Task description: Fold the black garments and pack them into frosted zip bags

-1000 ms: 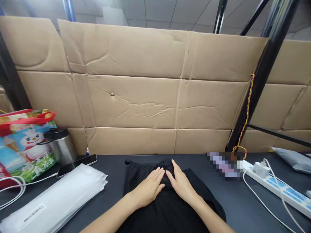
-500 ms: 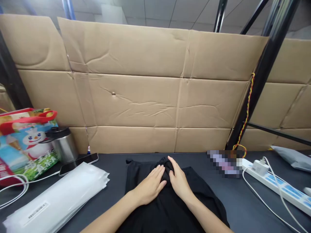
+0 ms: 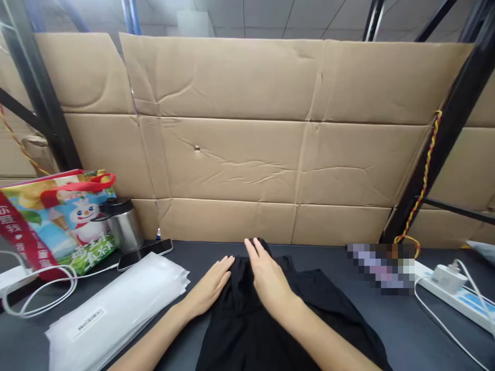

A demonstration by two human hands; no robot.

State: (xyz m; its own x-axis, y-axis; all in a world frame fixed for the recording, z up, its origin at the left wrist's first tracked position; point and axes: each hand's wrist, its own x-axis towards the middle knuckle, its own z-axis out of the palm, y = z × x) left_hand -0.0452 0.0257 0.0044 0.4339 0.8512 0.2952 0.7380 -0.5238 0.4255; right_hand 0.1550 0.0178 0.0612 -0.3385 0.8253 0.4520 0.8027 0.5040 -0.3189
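Lightly, right hand (image 3: pixel 268 281) on black garment (image 3: pixel 247 335), left hand (image 3: pixel 209 288) at its edge, fingers (image 3: pixel 255 255) of both open

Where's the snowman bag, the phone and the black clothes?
Snowman bag (image 3: pixel 58 226): head view, on its printed front.
Phone (image 3: pixel 145 255): head view, on its dark screen.
Black garment (image 3: pixel 232 335): head view, on its folded cloth.

Even, bright light falls from overhead — shadows stay soft and faint, with a pale glare along the plastic sleeves (image 3: pixel 116 309). The black cloth (image 3: pixel 247 330) loses its fold detail, the black rack uprights (image 3: pixel 456 118) lean at the frame's edges, and a pixelated blur (image 3: pixel 381 269) masks one spot on the table (image 3: pixel 386 330).
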